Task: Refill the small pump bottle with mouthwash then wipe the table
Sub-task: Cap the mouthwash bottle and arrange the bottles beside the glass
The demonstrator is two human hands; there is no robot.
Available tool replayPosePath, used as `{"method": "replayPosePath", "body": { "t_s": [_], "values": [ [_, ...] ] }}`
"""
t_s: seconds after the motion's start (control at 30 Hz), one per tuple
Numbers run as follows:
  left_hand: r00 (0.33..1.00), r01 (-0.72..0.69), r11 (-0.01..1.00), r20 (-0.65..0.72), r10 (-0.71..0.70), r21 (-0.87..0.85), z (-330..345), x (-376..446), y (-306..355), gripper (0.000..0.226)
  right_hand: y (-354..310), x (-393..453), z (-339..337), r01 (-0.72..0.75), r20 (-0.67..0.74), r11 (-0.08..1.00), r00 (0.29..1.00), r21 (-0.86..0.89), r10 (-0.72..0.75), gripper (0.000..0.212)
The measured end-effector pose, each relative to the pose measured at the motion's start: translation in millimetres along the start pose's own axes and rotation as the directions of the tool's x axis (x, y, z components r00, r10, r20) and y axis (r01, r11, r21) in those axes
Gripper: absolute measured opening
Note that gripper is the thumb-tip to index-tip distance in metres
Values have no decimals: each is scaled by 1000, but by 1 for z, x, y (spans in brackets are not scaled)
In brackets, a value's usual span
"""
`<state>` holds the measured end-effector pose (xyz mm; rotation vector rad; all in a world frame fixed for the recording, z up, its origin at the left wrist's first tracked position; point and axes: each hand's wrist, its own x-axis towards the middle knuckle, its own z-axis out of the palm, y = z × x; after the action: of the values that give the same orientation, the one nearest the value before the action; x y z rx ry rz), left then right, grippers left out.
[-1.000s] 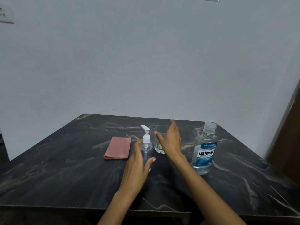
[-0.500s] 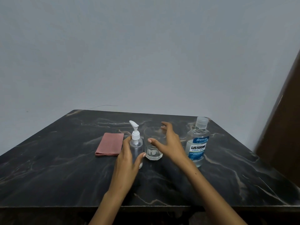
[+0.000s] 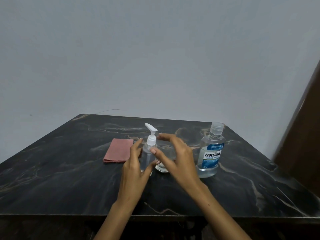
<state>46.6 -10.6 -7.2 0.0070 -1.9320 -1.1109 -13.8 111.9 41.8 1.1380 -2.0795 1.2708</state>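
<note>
Right hand swings from the glass to the pump top.

The left hand (image 3: 134, 168) now wraps the pump bottle (image 3: 148, 153) mid-counter (image 3: 69, 179); right hand (image 3: 174, 158) fingers (image 3: 153, 151) spread wide, empty, likely about to unscrew it. Mouthwash bottle (image 3: 210, 153) stands capped at right.

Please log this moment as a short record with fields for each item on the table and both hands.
table: dark marbled top
pump bottle: upright near the centre, white pump head on
left hand: curled around the pump bottle's body
right hand: open, fingers spread beside the pump head, holding nothing
glass: clear, mostly hidden behind the right hand
mouthwash bottle: upright at the right, cap on, partly full
cloth: pink, folded flat, left of the pump bottle
refill: not started
</note>
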Motion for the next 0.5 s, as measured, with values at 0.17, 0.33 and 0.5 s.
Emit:
{"method": "replayPosePath", "body": {
  "t_s": [0.17,0.33,0.5],
  "values": [
    [998,-44,999,-38,43,-6,0,-1,2,61,-8,-3,12,30,-9,1000,1000,-6,-30,42],
    [996,-58,998,73,60,-29,-4,4,5,71,-4,0,1,4,-21,991,1000,136,-1,34],
    [979,84,996,186,-87,20,5,10,0,103,5,16,-27,-62,-16,988,998,144,65,39]
  ]
}}
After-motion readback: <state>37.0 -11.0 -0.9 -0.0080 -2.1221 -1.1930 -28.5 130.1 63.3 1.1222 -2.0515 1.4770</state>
